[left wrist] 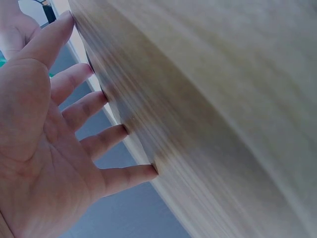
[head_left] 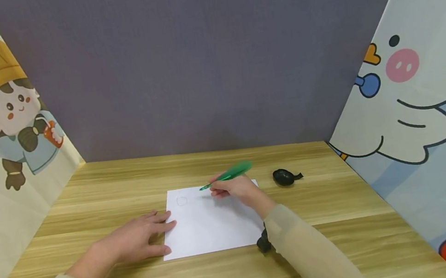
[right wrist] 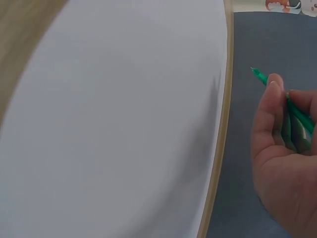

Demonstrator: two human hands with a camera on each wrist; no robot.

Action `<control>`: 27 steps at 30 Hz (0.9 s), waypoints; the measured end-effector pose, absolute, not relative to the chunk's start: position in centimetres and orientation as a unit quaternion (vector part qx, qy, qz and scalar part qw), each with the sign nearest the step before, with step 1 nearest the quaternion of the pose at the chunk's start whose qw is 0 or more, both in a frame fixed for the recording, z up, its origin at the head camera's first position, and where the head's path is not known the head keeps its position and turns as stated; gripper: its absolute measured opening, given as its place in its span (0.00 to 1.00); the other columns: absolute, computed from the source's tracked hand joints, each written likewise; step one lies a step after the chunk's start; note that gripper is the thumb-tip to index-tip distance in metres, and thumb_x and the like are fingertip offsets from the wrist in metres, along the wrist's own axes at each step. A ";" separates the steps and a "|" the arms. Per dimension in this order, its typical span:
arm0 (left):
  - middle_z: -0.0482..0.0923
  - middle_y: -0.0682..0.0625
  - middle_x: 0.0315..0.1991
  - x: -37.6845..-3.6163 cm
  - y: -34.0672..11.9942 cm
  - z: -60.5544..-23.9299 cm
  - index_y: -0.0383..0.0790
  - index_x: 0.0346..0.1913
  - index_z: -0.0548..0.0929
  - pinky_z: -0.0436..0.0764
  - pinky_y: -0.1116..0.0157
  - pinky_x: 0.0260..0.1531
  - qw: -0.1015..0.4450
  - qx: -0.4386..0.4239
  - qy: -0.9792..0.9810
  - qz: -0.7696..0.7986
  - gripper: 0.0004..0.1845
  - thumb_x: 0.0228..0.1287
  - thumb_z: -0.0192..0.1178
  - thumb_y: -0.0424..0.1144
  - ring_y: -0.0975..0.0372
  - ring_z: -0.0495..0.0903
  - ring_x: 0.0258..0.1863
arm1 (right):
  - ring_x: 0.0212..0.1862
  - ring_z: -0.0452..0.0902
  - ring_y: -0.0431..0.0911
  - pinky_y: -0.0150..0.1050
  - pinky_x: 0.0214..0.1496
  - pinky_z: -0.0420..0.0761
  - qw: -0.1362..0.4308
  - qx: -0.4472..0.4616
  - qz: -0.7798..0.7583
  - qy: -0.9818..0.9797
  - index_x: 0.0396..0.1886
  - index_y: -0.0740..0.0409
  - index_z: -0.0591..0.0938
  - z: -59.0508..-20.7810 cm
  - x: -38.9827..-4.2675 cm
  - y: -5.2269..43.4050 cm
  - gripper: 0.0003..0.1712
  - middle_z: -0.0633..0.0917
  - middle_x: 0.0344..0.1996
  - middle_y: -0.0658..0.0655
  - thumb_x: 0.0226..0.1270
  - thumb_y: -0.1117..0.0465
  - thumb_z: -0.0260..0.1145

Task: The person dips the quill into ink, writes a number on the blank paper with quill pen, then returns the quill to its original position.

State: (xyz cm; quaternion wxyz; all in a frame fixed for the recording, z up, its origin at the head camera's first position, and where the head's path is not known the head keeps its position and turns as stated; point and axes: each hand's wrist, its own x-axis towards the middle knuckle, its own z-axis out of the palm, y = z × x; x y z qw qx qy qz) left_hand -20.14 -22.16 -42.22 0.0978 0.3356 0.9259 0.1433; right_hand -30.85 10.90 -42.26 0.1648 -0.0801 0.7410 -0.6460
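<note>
- 2 hands work over 1 white sheet of paper (head_left: pixel 209 219) lying flat on the wooden table (head_left: pixel 339 199), its long edges running left to right in front of the person
- The left hand (head_left: pixel 135 242) lies flat with fingers spread and straight, fingertips touching the sheet's left edge near its nearer corner; the left wrist view shows the same splayed fingers (left wrist: pixel 99 144) against the wood
- The right hand (head_left: pixel 235 189) pinches a green pen (head_left: pixel 227 174) between thumb and fingers, over the far right part of the sheet
- The pen's long axis slants from upper right down to lower left, its tip aimed toward the sheet's far edge; from the right wrist view I judge the tip to be off the paper rather than touching, though this is hard to tell
- A faint small outline (head_left: pixel 182 201) sits near the sheet's far left corner, to the left of the pen tip, so the right hand is the nearer one to it along that far edge
- A small black object (head_left: pixel 285 177) rests on the table just right of the sheet, apart from both hands
</note>
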 end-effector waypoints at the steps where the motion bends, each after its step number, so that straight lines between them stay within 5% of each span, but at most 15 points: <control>1: 0.69 0.37 0.83 -20.1 -22.1 -42.2 0.44 0.79 0.79 0.70 0.29 0.75 0.098 0.336 0.926 0.143 0.40 0.74 0.67 0.66 0.29 0.66 0.80 | 0.40 0.93 0.41 0.40 0.51 0.94 0.163 -0.081 -0.644 0.743 0.66 0.73 0.84 -42.3 -30.8 11.4 0.20 0.92 0.53 0.72 0.80 0.67 0.69; 11: 0.68 0.36 0.83 -20.0 -22.1 -42.1 0.43 0.79 0.78 0.69 0.28 0.75 0.097 0.338 0.925 0.146 0.40 0.74 0.67 0.65 0.28 0.65 0.80 | 0.43 0.93 0.41 0.36 0.50 0.92 0.149 -0.084 -0.633 0.755 0.69 0.72 0.82 -42.0 -30.1 16.4 0.24 0.89 0.59 0.75 0.83 0.62 0.68; 20: 0.68 0.36 0.83 -20.0 -22.1 -42.2 0.43 0.79 0.78 0.69 0.27 0.74 0.094 0.340 0.924 0.146 0.40 0.74 0.67 0.65 0.29 0.66 0.80 | 0.45 0.91 0.43 0.44 0.53 0.91 0.137 -0.090 -0.598 0.785 0.67 0.64 0.85 -41.6 -29.5 21.3 0.21 0.88 0.59 0.73 0.83 0.58 0.68; 27: 0.68 0.37 0.83 -20.0 -22.1 -42.2 0.43 0.79 0.78 0.69 0.28 0.75 0.095 0.338 0.925 0.148 0.40 0.75 0.66 0.65 0.29 0.65 0.81 | 0.37 0.81 0.44 0.39 0.43 0.86 0.118 -0.111 -0.604 0.780 0.67 0.72 0.80 -41.1 -29.3 25.5 0.21 0.88 0.39 0.54 0.86 0.60 0.63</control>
